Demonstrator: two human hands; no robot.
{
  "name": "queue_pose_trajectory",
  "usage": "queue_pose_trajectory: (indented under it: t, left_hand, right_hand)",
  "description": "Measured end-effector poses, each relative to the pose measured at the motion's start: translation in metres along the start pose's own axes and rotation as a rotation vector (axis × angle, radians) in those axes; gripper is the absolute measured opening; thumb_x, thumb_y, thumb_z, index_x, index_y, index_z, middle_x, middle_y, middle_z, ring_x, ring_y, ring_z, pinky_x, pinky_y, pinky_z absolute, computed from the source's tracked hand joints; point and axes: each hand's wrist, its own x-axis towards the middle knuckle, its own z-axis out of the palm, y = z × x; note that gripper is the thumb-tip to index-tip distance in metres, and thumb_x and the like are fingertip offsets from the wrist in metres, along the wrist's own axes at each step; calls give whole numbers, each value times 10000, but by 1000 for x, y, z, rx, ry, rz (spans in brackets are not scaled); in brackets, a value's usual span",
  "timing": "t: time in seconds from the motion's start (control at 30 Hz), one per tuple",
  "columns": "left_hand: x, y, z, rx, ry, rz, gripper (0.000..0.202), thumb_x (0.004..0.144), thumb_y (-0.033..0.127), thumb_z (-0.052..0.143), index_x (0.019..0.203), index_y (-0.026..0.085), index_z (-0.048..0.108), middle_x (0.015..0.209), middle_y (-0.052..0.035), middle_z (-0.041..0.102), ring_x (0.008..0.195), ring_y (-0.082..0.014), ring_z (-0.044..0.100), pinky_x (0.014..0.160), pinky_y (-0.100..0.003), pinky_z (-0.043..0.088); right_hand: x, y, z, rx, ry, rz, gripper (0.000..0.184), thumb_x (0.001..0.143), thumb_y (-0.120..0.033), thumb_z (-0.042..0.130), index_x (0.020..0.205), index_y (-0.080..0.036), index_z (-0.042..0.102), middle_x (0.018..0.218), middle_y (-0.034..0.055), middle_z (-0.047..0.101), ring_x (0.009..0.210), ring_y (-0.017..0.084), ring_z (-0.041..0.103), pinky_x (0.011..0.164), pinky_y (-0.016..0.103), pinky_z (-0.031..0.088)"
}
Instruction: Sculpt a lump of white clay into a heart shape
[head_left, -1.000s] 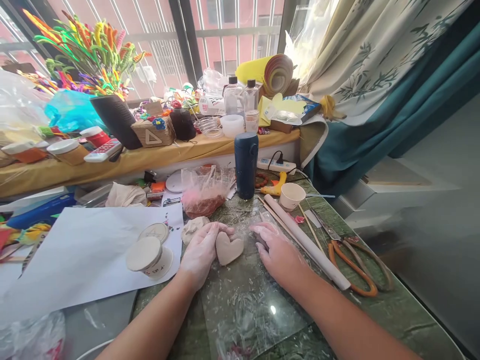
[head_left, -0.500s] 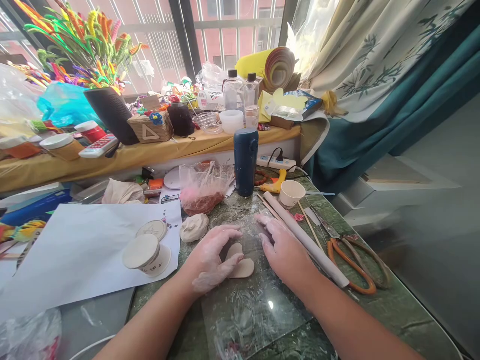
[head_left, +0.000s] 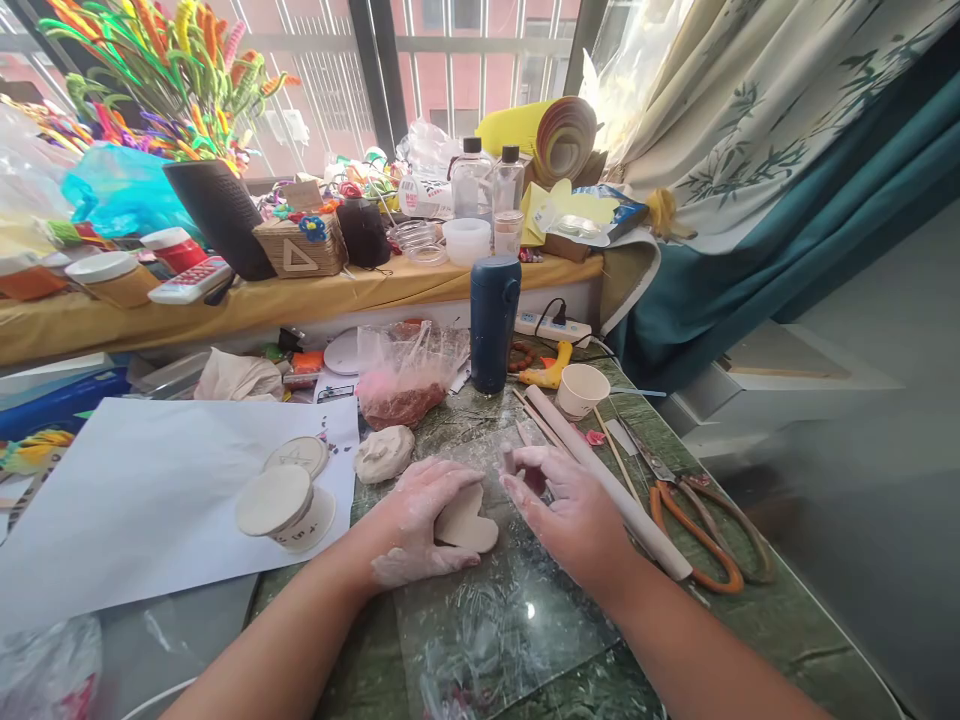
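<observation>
A flat, pale heart-shaped piece of clay (head_left: 466, 522) lies on a clear, powder-smeared sheet (head_left: 480, 640). Curved around its left side, my left hand (head_left: 420, 515) has thumb and fingers apart, close against the clay's edges. My right hand (head_left: 566, 505), just to the right, pinches a small greyish piece (head_left: 508, 458) between thumb and fingers; its exact kind is unclear. Both hands carry white residue. A lump of pale clay (head_left: 384, 453) sits beyond my left hand. Along my right hand runs a long white rolling rod (head_left: 611, 485).
Large orange-handled scissors (head_left: 701, 530) lie at right, near thin sticks and a paper cup (head_left: 583, 390). A dark blue flask (head_left: 494, 325) stands behind, beside a plastic bag of reddish material (head_left: 401, 385). White paper (head_left: 150, 500) at left carries stacked cups (head_left: 281, 505).
My right hand has lifted slightly and now pinches a small greyish piece. My left thumb has moved down off the clay, exposing more of the heart shape.
</observation>
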Motion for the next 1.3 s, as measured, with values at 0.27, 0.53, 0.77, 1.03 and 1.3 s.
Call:
queue_pose_trajectory:
  t: [0.27,0.53,0.77,1.03,1.3]
  left_hand:
    - [0,9,-6,16,49,-62,632,822,624,755,1286,218,614,1194,-116,644,1086,-304,600,961,-458,501]
    - [2,-7,-9,-40,22,32,671,756,623,826,1296,263,656,1148,-79,656,1039,-270,614,910,-400,516]
    - [3,-9,-5,-31,30,31,610,744,598,845,1212,244,682,1117,-75,653,1025,-269,616,903,-398,519]
    - [2,-12,-5,-57,61,43,690,731,600,856,1287,250,646,1162,-82,666,1066,-274,627,942,-410,524]
    - [2,-8,-7,-41,68,24,686,707,560,890,1262,240,646,1144,-79,662,1051,-273,632,923,-413,528]
  right_hand:
    - [-2,-1,1,86,-65,-58,97,983,-299,578,970,-231,646,1024,64,714,969,216,689,905,353,554]
    - [1,7,11,81,-109,-75,65,962,-297,634,973,-247,673,1026,46,742,934,210,709,861,330,570]
    - [3,7,22,22,-66,-121,91,972,-306,642,1021,-265,707,960,15,749,869,202,708,815,319,563]
    - [5,10,18,-34,48,-177,95,960,-299,656,1023,-257,713,984,33,778,887,216,735,848,350,588]
    - [8,5,13,-67,54,-225,86,972,-283,628,999,-247,701,1012,43,783,906,213,734,860,349,575]
